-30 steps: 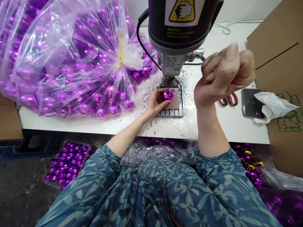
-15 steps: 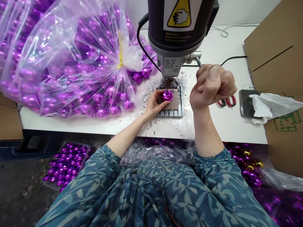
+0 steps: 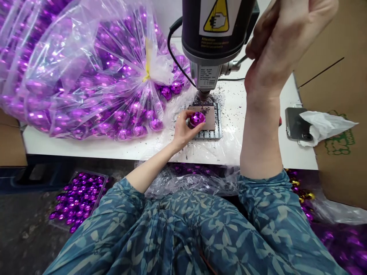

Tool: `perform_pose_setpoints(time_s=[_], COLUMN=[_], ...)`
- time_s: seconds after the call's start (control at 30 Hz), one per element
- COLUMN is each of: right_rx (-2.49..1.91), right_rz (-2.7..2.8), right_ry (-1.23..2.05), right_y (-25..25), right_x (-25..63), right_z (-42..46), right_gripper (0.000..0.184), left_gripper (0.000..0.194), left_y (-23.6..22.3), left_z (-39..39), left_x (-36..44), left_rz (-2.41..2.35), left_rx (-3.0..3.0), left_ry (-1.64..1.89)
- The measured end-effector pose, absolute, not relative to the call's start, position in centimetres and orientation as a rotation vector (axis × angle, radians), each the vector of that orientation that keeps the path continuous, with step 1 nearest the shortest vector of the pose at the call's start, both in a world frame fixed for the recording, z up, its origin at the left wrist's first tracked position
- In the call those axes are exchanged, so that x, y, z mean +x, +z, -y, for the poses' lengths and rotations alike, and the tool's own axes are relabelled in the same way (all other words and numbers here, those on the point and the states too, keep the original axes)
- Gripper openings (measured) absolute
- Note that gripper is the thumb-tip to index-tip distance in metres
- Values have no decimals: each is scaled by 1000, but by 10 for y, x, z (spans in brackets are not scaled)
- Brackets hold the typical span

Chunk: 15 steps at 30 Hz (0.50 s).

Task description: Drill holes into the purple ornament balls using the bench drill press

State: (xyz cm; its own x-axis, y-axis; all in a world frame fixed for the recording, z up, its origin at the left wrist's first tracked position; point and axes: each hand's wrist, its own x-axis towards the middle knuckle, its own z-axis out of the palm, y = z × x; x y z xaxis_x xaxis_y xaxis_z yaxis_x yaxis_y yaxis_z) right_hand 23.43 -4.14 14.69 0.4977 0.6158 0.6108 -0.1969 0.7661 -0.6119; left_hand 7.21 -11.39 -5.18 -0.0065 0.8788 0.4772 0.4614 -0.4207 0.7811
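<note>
My left hand (image 3: 183,130) pinches a shiny purple faceted ball (image 3: 197,118) at the near left edge of the small drill table (image 3: 210,122), just off the spot under the chuck (image 3: 203,94). A dark drill press head (image 3: 218,34) with a yellow warning label looms above. My right hand (image 3: 282,42) is raised high to the right of the press, fingers curled round its feed lever (image 3: 240,60); the lever's end is hidden in my fist.
A large clear bag of purple balls (image 3: 86,72) fills the left of the white bench (image 3: 86,147). A phone (image 3: 296,124) with a crumpled tissue (image 3: 323,124) lies at the right beside a cardboard box (image 3: 338,114). A tray of purple balls (image 3: 78,198) sits on the floor. Dark shavings litter the bench.
My right hand swung the lever down, then rose up high. The ball sat under the drill bit and my left hand has now drawn it toward me and to the left.
</note>
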Motion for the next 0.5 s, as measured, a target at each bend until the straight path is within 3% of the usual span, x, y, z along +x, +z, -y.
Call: perform_pose_setpoints(time_s=[0.07,0.17,0.33,0.43,0.5], right_rx=[-499,-459,-373,-362,-378], right_rz=[923,902,868,904,940], right_ry=[542,539,540,504,494], right_y=[149,146,144,142,141], right_x=[235,234,232,233,234], right_z=[39,38,37,39,41], right_gripper=[39,36,45,57,52], left_gripper=[41,38,47,57,52], left_y=[-43,-47,-84,-93,-83], left_z=[151,212,263,264,259], left_x=[68,60,46,43,42], left_rz=[-1256,-1011,-1332,-1486,-1465], left_rx=[1984,2146,2314,2281,2301], left_ry=[1293,852,-96,-313,-366])
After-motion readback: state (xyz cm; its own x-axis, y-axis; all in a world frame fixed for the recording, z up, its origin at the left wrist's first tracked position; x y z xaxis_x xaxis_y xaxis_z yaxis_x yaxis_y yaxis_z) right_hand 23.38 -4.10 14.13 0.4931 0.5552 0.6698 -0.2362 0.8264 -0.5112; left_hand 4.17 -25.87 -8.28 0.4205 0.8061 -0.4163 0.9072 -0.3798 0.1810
